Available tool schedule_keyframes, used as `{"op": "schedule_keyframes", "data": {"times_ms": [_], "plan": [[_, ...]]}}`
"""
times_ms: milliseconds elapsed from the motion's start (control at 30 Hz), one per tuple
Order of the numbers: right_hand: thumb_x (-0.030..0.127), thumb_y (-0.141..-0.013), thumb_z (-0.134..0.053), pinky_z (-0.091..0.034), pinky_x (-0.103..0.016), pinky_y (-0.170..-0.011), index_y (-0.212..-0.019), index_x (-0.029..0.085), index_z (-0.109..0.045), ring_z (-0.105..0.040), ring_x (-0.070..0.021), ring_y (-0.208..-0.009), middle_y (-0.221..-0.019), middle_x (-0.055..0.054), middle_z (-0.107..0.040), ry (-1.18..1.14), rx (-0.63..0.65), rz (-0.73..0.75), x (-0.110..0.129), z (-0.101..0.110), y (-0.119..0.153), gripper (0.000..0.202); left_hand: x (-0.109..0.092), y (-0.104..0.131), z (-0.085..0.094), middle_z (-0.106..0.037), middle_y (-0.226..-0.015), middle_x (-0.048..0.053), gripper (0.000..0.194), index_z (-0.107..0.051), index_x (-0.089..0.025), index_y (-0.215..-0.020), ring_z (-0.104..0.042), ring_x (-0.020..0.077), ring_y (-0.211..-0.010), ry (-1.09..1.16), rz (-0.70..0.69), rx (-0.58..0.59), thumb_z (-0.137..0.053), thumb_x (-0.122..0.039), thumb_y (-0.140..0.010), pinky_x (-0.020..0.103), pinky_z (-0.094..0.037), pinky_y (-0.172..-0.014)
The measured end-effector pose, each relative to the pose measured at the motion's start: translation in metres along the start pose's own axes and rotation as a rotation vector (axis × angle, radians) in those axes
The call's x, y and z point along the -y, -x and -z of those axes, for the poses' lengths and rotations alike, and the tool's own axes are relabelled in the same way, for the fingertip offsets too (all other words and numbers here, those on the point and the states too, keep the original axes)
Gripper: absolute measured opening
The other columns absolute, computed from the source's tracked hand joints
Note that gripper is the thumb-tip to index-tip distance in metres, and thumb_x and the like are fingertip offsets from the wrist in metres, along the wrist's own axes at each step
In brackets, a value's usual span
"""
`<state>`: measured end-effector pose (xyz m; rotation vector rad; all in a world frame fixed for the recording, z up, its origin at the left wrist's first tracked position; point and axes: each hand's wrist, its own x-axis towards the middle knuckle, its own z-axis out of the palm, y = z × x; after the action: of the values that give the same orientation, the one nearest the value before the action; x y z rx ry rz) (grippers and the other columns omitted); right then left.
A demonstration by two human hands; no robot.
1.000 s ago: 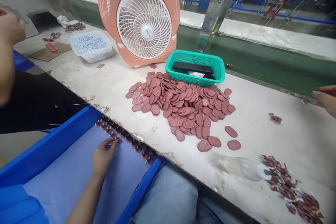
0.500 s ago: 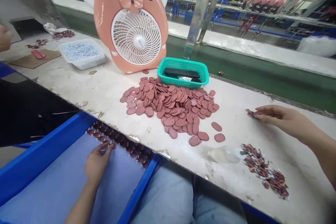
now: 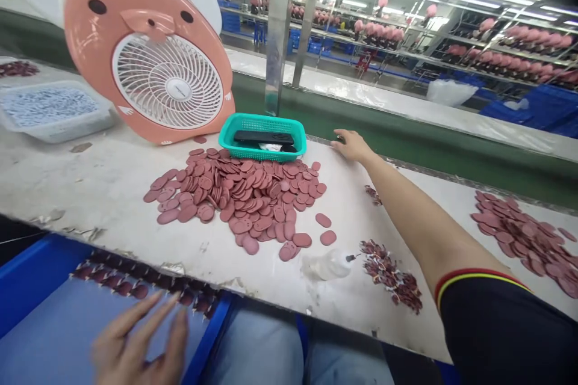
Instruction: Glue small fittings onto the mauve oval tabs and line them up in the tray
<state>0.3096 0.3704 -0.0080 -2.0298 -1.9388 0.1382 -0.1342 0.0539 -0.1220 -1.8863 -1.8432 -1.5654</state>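
Note:
My left hand (image 3: 139, 346) is blurred, its fingers spread and nothing seen in them. It hovers over the blue bin (image 3: 38, 280), just below rows of dark-red pieces (image 3: 139, 290) on a pale blue sheet. My right hand (image 3: 354, 147) reaches to the table's far edge, right of the green basket (image 3: 228, 143). Its thumb and fingertips close around a small dark thing that I cannot make out. Under my right forearm lies a small dark-red cluster (image 3: 372, 195). Closer to me is a larger pile of similar tied pieces (image 3: 392, 277).
Flat reddish-brown ovals (image 3: 253, 192) are heaped mid-table, with another heap (image 3: 526, 234) at right. A clear bottle (image 3: 332, 266) with a dark tip lies near the front. A pink animal-shaped fan (image 3: 149, 72) and a white tub (image 3: 58, 126) stand at left. Behind the table runs a green strip (image 3: 428, 162).
The view has swung right. My right hand has left a small dark-red cluster on the table and stretched to the far edge. My left hand has drawn back from the rows, fingers spreading.

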Motion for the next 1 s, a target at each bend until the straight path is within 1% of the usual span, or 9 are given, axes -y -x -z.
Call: {"op": "schedule_keyframes", "data": {"times_ms": [67,167,300,400,567,667,867,900,1000], "plan": [[0.034,-0.098,-0.06,-0.053,-0.047,-0.095,-0.128,0.019,-0.058,-0.061,-0.0248,-0.113,-0.132,-0.01,-0.057,0.017,0.001,-0.033,-0.008,-0.006,-0.019,0.034,-0.036,-0.013,-0.011,-0.067,-0.111,0.008,0.05,-0.067,-0.03,-0.119,-0.062,0.0272,-0.099,0.004,-0.303,0.052,-0.077,-0.009,-0.075,0.042,-0.043,-0.099],[0.034,-0.098,-0.061,-0.055,-0.045,-0.092,-0.125,0.018,-0.059,-0.063,-0.0236,-0.109,-0.128,-0.01,-0.06,0.034,0.002,-0.08,-0.022,-0.009,-0.035,0.031,-0.077,-0.034,-0.029,-0.071,-0.115,0.013,0.042,-0.066,-0.019,-0.123,-0.061,0.0288,-0.111,0.039,-0.502,0.262,-0.073,-0.014,-0.082,0.042,-0.035,-0.11],[0.034,-0.098,-0.061,-0.055,-0.044,-0.091,-0.122,0.017,-0.061,-0.063,-0.0231,-0.107,-0.125,-0.009,-0.061,0.035,-0.056,-0.136,-0.028,-0.002,-0.028,0.029,-0.104,-0.049,-0.048,-0.072,-0.128,0.01,0.044,-0.064,-0.017,-0.129,-0.062,0.0269,-0.117,0.021,-0.555,0.475,-0.059,-0.044,-0.094,0.041,-0.009,-0.121],[0.035,-0.099,-0.059,-0.055,-0.044,-0.092,-0.121,0.017,-0.061,-0.064,-0.0226,-0.106,-0.123,-0.009,-0.062,0.0,-0.077,-0.116,-0.021,0.012,-0.001,0.029,-0.107,-0.049,-0.052,-0.074,-0.124,0.006,0.044,-0.066,-0.021,-0.126,-0.067,0.0252,-0.113,0.094,-0.51,0.512,-0.055,-0.049,-0.095,0.041,-0.006,-0.12],[0.033,-0.092,-0.068,-0.055,-0.039,-0.087,-0.1,0.017,-0.07,-0.068,-0.0195,-0.091,-0.101,-0.006,-0.071,-0.084,0.05,-0.022,-0.004,0.038,0.074,0.018,-0.097,-0.041,-0.043,-0.081,-0.101,-0.001,0.018,-0.072,-0.025,-0.11,-0.072,0.0184,-0.094,0.22,-0.562,0.455,-0.065,-0.025,-0.093,0.04,-0.015,-0.117],[0.029,-0.079,-0.078,-0.056,-0.036,-0.078,-0.089,0.022,-0.075,-0.069,-0.0225,-0.081,-0.09,-0.006,-0.075,-0.157,0.057,-0.021,0.008,0.058,0.131,0.013,-0.096,-0.035,-0.037,-0.081,-0.092,-0.002,0.027,-0.073,-0.023,-0.102,-0.072,0.0142,-0.085,0.305,-0.6,0.406,-0.063,-0.001,-0.089,0.038,-0.022,-0.113],[0.046,-0.098,-0.049,-0.053,-0.032,-0.057,-0.084,0.026,-0.072,-0.061,-0.0184,-0.059,-0.067,-0.004,-0.065,-0.567,-0.271,-0.103,0.073,0.073,0.296,0.034,-0.113,-0.012,-0.015,-0.073,-0.084,0.001,0.029,-0.073,-0.023,-0.095,-0.067,0.016,-0.081,0.47,-0.543,0.194,-0.07,0.002,-0.08,0.037,-0.049,-0.093],[0.049,-0.095,-0.055,-0.048,-0.029,-0.048,-0.085,0.027,-0.072,-0.055,-0.016,-0.051,-0.065,-0.002,-0.063,-0.802,-0.212,-0.105,0.087,0.065,0.323,0.029,-0.116,-0.008,-0.01,-0.071,-0.084,0.001,0.028,-0.073,-0.024,-0.093,-0.067,0.0162,-0.082,0.499,-0.53,0.181,-0.069,0.001,-0.081,0.037,-0.052,-0.091],[0.048,-0.079,-0.077,-0.051,-0.026,-0.05,-0.095,0.024,-0.074,-0.06,-0.0157,-0.059,-0.071,-0.003,-0.066,-1.297,0.354,-0.179,0.122,0.031,0.379,0.029,-0.122,0.003,0.0,-0.069,-0.087,0.001,0.026,-0.075,-0.025,-0.093,-0.067,0.0168,-0.084,0.594,-0.529,0.189,-0.062,-0.003,-0.086,0.037,-0.057,-0.087]]}}
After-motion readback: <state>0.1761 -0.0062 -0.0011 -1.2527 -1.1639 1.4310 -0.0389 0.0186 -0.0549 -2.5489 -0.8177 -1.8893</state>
